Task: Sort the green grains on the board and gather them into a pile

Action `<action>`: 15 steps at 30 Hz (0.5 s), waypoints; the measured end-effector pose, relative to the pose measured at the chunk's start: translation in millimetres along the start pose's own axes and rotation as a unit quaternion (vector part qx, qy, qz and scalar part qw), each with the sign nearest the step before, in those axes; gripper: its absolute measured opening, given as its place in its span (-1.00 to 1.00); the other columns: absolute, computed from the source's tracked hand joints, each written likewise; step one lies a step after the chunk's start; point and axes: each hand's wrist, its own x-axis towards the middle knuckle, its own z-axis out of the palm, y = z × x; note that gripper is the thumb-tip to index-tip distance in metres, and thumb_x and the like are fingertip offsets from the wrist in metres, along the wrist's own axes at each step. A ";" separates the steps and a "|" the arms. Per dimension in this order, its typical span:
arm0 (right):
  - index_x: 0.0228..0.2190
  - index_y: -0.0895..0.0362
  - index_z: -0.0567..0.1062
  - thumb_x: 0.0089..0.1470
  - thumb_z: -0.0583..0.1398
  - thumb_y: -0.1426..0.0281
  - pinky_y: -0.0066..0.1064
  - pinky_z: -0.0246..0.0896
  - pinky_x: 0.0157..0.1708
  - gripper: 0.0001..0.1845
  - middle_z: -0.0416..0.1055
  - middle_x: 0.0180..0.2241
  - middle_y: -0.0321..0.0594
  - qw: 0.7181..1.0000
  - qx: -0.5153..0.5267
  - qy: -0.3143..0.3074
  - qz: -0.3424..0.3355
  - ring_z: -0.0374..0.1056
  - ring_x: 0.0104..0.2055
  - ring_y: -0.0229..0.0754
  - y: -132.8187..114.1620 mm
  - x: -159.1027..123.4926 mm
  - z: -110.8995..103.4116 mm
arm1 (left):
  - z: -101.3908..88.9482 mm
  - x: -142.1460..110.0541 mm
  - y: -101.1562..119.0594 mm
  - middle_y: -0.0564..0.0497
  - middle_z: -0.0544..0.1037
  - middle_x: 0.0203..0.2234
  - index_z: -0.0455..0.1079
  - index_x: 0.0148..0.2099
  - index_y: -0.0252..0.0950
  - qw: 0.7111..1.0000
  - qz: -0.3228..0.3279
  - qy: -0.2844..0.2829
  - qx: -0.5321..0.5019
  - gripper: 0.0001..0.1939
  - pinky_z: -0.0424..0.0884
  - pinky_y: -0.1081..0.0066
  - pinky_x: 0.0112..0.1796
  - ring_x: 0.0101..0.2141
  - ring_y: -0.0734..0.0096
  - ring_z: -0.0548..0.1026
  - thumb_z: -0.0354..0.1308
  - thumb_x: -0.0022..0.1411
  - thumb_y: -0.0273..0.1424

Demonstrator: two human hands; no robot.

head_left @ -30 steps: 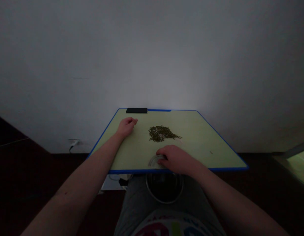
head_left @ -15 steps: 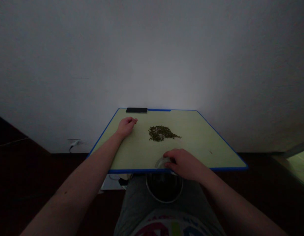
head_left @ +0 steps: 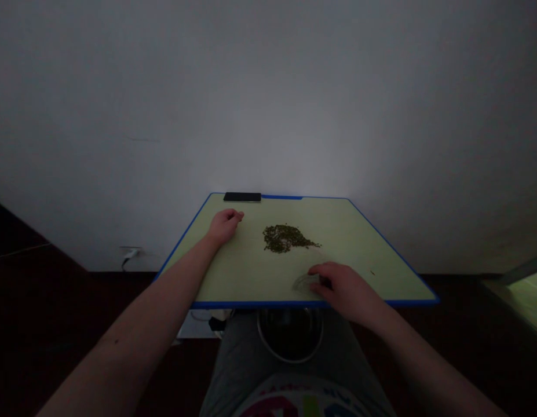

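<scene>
A pile of small dark green beans or seeds (head_left: pixel 279 237) lies spread on the pale tabletop (head_left: pixel 251 278), with a thin tail pointing right. My right hand (head_left: pixel 344 286) is near the front edge, its thumb and fingers pinching a small clear round dish or lid (head_left: pixel 303 282); its exact kind is hard to make out. My left hand (head_left: pixel 225 226) rests on the tabletop left of the pile, fingers curled closed; whatever may be inside them is hidden. Below the front edge, a round metal bowl (head_left: pixel 289 356) sits on my lap, its inside dark.
A black phone (head_left: pixel 242 197) lies at the far left edge, near the wall. A tiny dark sliver (head_left: pixel 372 273) is on the right side of the table. Blue trim borders the tabletop. A plug with a cord (head_left: pixel 130 255) is in the wall at left.
My right hand has moved right with the clear dish or lid, away from above the bowl. My left hand and the pile look the same.
</scene>
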 end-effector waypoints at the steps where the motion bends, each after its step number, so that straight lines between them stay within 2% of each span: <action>1: -0.19 0.14 0.45 0.02 0.10 0.37 -0.42 0.09 -0.27 -0.72 0.42 -0.28 -0.15 1.000 -0.010 0.014 0.009 0.30 -0.27 -0.19 2.2 -0.4 -1.7 | -0.3 0.0 0.1 0.15 0.20 -0.74 0.28 -0.53 -0.31 1.000 0.001 0.000 0.002 -0.64 0.08 0.49 -0.57 -0.64 0.56 0.16 0.01 0.04 -0.09; 4: -0.21 0.14 0.45 0.04 0.09 0.37 -0.42 0.11 -0.27 -0.74 0.41 -0.30 -0.16 0.998 -0.040 0.042 0.021 0.30 -0.29 -0.20 6.5 -2.0 -4.5 | -0.9 -0.3 0.4 0.14 0.20 -0.73 0.28 -0.53 -0.31 1.000 0.006 0.004 0.001 -0.64 0.08 0.49 -0.56 -0.64 0.56 0.16 0.00 0.04 -0.09; 7: -0.20 0.11 0.44 0.07 0.06 0.37 -0.43 0.12 -0.29 -0.74 0.41 -0.33 -0.18 0.997 -0.055 0.051 0.004 0.30 -0.30 -0.21 6.3 -7.1 -3.8 | -1.5 -0.7 1.7 0.15 0.20 -0.73 0.28 -0.53 -0.31 1.000 0.003 0.004 -0.004 -0.64 0.08 0.49 -0.56 -0.64 0.55 0.17 0.00 0.04 -0.10; 15: -0.33 0.08 0.51 0.14 -0.01 0.36 -0.43 0.12 -0.30 -0.71 0.41 -0.41 -0.21 0.995 -0.088 0.034 -0.042 0.29 -0.32 -0.22 0.3 -20.7 3.5 | 0.6 -0.3 -0.1 0.15 0.17 -0.74 0.28 -0.53 -0.30 1.000 0.007 0.002 -0.004 -0.64 0.06 0.49 -0.58 -0.65 0.56 0.15 0.00 0.04 -0.09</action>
